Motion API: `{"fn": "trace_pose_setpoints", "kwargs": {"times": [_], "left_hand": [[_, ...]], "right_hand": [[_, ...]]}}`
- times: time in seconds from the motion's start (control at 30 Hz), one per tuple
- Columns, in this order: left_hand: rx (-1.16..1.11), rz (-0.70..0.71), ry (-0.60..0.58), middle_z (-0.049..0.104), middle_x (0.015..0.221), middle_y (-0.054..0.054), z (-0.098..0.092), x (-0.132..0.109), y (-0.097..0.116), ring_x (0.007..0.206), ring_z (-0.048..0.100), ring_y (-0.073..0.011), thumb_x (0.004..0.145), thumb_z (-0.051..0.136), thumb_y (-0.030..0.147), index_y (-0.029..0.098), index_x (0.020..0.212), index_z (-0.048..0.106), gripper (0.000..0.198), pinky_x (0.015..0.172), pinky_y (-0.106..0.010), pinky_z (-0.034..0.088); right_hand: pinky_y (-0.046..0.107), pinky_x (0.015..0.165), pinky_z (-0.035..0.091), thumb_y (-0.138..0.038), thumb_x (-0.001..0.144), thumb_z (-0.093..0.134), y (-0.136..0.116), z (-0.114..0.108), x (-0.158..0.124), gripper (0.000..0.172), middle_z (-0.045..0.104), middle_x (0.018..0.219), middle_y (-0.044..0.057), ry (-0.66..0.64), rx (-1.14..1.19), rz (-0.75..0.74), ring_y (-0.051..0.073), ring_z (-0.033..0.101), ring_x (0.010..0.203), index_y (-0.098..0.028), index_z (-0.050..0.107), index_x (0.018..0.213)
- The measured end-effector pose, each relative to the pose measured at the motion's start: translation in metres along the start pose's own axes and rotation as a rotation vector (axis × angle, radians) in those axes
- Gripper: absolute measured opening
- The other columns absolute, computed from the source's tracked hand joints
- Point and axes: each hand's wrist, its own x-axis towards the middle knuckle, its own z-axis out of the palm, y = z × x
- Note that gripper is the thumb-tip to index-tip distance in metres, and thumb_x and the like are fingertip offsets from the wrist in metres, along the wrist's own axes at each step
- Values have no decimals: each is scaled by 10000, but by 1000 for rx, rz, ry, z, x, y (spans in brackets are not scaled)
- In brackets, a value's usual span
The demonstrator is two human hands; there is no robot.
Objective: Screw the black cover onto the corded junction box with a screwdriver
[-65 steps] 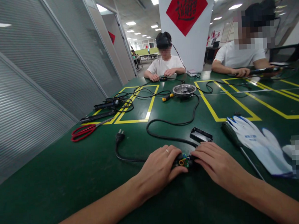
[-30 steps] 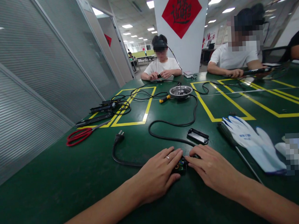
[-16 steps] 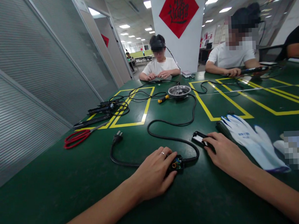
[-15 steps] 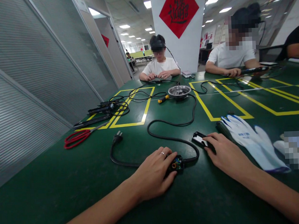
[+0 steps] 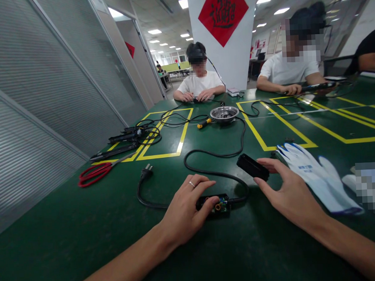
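Note:
A small black power adapter casing (image 5: pixel 224 213) lies on the green table with its circuit board and copper coil exposed. Black cords run from both its ends. Over its left end is my left hand (image 5: pixel 188 206), fingers apart, with the thumb across the board; whether it presses down cannot be made out. To the right, my right hand (image 5: pixel 284 186) pinches the near end of a black plastic casing cover (image 5: pixel 252 166) between thumb and fingers. The cover is tilted, hollow side towards me. A two-pin plug (image 5: pixel 147 171) lies left of the casing.
Red-handled scissors (image 5: pixel 95 173) and black tools with cables (image 5: pixel 123 139) lie at left. Ahead are a metal bowl (image 5: pixel 224 113) and a yellow-handled tool (image 5: pixel 204 123). White gloves (image 5: pixel 316 178) lie beside my right hand. Two people (image 5: pixel 200 80) work across the table.
My right hand has turned the cover over, from its white-labelled side to its black hollow side. My left hand's fingers have lifted and spread, uncovering more of the circuit board.

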Motion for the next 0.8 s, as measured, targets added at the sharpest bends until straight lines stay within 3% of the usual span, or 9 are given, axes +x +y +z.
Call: {"fn": "trace_pose_setpoints", "kwargs": {"times": [0.2,0.4,0.5,0.57,0.67,0.8], "left_hand": [[-383,-88,11,585,1156,-54,5,2,10,1081,531,-227,816,684,338,223,1189,573,405,954,-372,428],[-838,-141,-27,610,1127,-54,5,-4,18,1059,581,-212,847,631,251,199,1174,523,348,947,-367,462],[-687,-32,87,591,1126,-68,-9,-5,12,1050,576,-214,858,557,224,201,1203,487,353,920,-372,474],[-377,100,115,565,1120,-68,-18,-4,6,1036,557,-216,796,592,182,202,1203,518,414,913,-363,464],[-52,132,-67,536,1145,-69,-21,-1,0,1002,546,-210,782,606,197,223,1276,505,505,890,-356,470],[86,110,-262,511,1205,-73,-9,0,0,1031,538,-222,847,561,284,236,1354,439,523,912,-372,475]], "right_hand": [[351,950,467,-314,811,613,-28,13,-25,427,561,1193,6,-348,309,-40,154,554,1056,-294,468,1212],[310,946,469,-322,781,661,-39,20,-38,459,551,1201,-14,-408,388,-82,131,551,1061,-312,458,1192],[319,942,468,-357,812,623,-34,12,-32,428,566,1182,-10,-332,312,-102,136,548,1075,-313,454,1203],[317,913,477,-342,852,568,-27,7,-27,341,575,1157,-4,-230,255,-107,133,555,1054,-303,481,1179],[300,852,489,-308,877,527,-17,5,-18,240,596,1084,1,-89,197,-87,126,570,993,-282,532,1115],[292,848,480,-287,871,538,-8,5,-12,209,607,1034,-6,-22,178,-77,120,576,960,-269,556,1079]]}}
